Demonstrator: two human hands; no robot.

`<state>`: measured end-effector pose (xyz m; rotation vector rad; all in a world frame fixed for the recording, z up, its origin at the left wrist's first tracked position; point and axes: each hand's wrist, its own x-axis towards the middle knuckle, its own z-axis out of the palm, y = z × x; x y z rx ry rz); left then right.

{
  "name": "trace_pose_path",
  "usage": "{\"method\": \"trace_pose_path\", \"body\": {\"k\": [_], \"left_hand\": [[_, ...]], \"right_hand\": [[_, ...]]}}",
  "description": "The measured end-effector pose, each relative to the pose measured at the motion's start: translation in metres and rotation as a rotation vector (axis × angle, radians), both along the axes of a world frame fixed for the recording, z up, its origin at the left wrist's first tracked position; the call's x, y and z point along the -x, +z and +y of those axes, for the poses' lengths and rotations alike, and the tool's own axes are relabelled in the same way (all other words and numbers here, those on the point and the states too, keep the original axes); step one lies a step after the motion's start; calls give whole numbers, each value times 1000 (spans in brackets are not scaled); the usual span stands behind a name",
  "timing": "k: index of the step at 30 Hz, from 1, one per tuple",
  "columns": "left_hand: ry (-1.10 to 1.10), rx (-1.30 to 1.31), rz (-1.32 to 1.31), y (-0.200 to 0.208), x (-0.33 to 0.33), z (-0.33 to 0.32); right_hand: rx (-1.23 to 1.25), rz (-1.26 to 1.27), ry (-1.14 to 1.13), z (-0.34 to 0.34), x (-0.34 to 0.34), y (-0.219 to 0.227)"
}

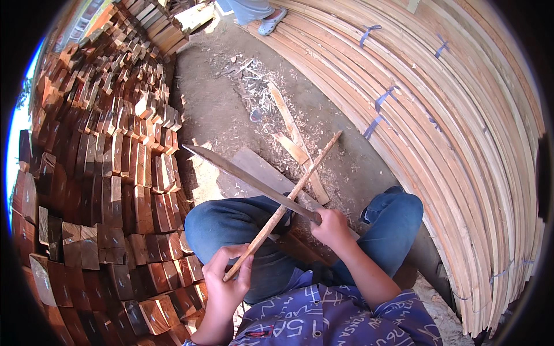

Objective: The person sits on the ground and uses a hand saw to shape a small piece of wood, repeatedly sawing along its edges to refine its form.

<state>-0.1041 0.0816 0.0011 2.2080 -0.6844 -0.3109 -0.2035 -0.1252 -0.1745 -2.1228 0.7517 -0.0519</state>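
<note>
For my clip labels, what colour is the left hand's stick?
The stick is light yellowish tan, in the head view.

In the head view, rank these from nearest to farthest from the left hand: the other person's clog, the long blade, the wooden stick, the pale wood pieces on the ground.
1. Wooden stick: in the left hand.
2. Long blade: ahead, crossing the stick.
3. Pale wood pieces: farther ahead, on the ground.
4. Clog: at the top edge.
</note>
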Motion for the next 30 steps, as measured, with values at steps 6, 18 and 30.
{"method": "trace_pose_path", "body": {"k": [6,18,30], "left_hand": [[-156,58,-129,-4,2,-1],[-244,52,-87,11,15,-14],[-190,33,-146,7,7,-8]], "right_hand": [[-27,4,75,5,8,53],[-87,208,-167,-38,33,-26],[-50,113,-175,-17,11,-27]]}}
